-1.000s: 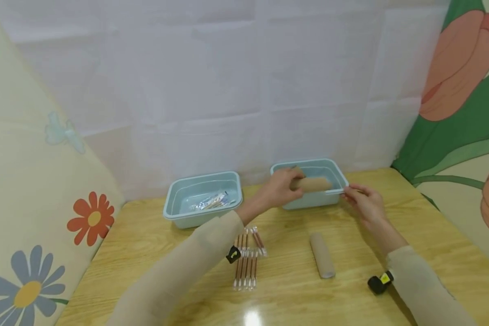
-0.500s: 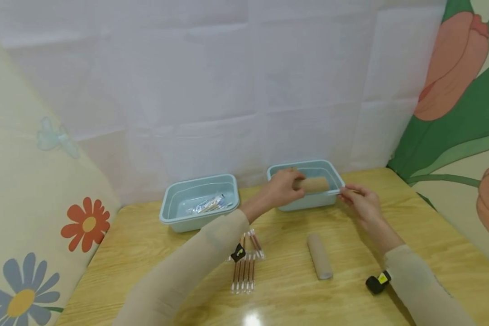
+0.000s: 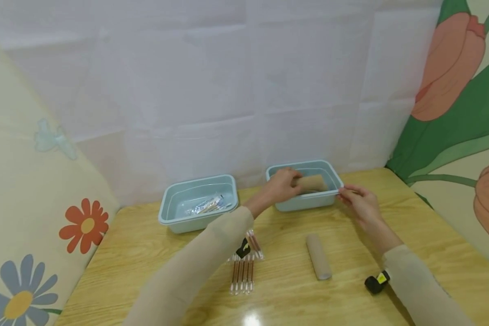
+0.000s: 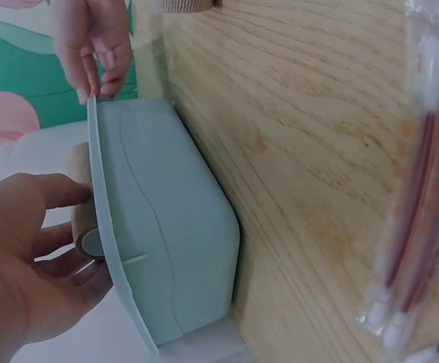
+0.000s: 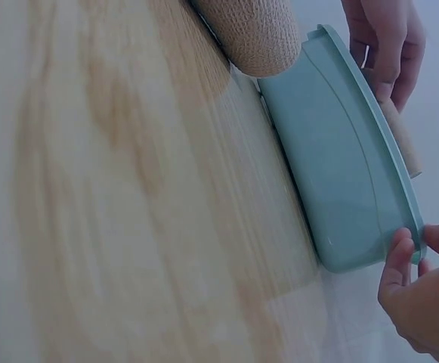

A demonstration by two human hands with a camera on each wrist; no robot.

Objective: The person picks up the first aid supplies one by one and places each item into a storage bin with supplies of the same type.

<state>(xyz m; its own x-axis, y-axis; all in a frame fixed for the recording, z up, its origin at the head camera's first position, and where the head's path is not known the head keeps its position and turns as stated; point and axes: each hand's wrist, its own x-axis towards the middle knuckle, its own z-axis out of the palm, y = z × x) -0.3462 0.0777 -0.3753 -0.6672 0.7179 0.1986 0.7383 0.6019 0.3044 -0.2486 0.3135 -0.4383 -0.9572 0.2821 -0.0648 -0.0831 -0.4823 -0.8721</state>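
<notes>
My left hand (image 3: 283, 185) grips a tan cylindrical roll (image 3: 312, 183) by its left end, and the roll lies partly inside the right blue bin (image 3: 305, 203). In the left wrist view, the fingers of the left hand (image 4: 34, 257) curl round the roll (image 4: 85, 219) at the bin's rim. My right hand (image 3: 363, 206) pinches the right front corner of that bin's rim; the right wrist view shows the right hand (image 5: 427, 291) with thumb and fingers on either side of the rim (image 5: 389, 140). The bin's floor is mostly hidden.
A second tan roll (image 3: 318, 256) lies on the wooden table (image 3: 281, 280) in front. Several packaged swabs (image 3: 242, 274) lie left of it, partly under the left forearm. The left blue bin (image 3: 193, 223) holds clear-wrapped items (image 3: 208, 205). A white sheet (image 3: 187, 90) hangs behind.
The roll in my left hand has gone slightly lower into the right bin. My right hand keeps its pinch on the rim. The head view has shifted a little.
</notes>
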